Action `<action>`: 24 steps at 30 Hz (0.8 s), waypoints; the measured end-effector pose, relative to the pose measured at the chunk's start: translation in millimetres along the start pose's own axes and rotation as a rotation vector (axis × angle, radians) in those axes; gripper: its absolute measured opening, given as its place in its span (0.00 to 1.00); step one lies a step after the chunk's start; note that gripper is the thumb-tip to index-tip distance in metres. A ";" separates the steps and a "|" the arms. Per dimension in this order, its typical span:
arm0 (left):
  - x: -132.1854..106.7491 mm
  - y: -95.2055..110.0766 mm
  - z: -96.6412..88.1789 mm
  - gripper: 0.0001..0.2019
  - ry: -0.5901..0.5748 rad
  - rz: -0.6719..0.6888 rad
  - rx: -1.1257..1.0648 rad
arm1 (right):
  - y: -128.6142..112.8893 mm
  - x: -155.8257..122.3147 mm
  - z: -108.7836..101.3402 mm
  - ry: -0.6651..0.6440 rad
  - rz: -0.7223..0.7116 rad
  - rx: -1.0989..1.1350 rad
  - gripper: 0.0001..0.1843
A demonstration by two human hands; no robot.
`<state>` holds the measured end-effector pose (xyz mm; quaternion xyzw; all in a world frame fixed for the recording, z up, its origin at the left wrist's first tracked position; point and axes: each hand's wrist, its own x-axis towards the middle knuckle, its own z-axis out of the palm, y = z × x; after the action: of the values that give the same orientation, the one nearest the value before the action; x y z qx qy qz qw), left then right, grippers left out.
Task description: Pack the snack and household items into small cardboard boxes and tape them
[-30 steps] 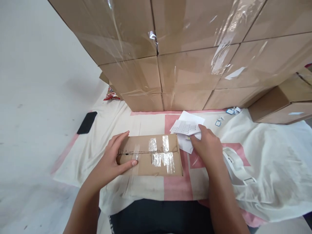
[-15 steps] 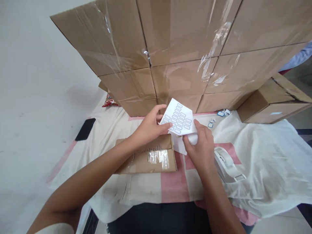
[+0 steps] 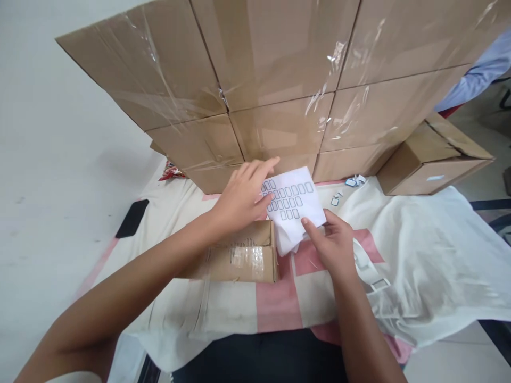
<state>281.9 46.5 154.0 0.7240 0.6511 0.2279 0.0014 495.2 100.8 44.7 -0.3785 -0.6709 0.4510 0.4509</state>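
A white sheet of small blue-bordered labels (image 3: 294, 205) is held up over the cloth. My right hand (image 3: 333, 246) grips its lower edge between thumb and fingers. At the sheet's left edge my left hand (image 3: 244, 194) pinches thumb and fingers on the labels. Below my left forearm lies a small taped cardboard box (image 3: 239, 258), flat on the cloth. A white tape dispenser (image 3: 371, 268) sits just right of my right hand, partly hidden by it.
A tall stack of plastic-wrapped cardboard boxes (image 3: 279, 85) stands right behind the hands. Another box (image 3: 435, 162) lies at the right. A black phone (image 3: 132, 218) rests at the cloth's left edge. Loose labels (image 3: 345, 191) lie near the stack. Someone's blue sleeve (image 3: 475, 74) shows far right.
My left hand left the small box and reached the label sheet. My right hand raised the sheet off the cloth and turned it flatter towards me.
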 end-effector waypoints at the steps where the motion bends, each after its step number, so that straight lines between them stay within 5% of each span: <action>1: 0.0 5.7 3.0 0.26 0.052 0.051 0.086 | -0.2 -0.1 -0.5 -0.004 0.034 0.053 0.15; 6: -3.0 33.2 13.9 0.17 -0.030 0.348 0.275 | -1.6 -3.8 -2.6 0.007 0.038 0.194 0.14; 17: -0.1 44.9 25.0 0.13 0.002 0.390 0.243 | -4.8 -13.5 -10.8 0.006 -0.035 0.193 0.12; 24: 0.1 41.5 27.1 0.13 0.119 0.406 0.287 | 0.6 -12.2 -16.3 0.004 -0.054 0.141 0.11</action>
<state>329.9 48.3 142.1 0.8179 0.5169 0.1712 -0.1856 514.4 94.1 43.9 -0.3283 -0.6464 0.4840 0.4900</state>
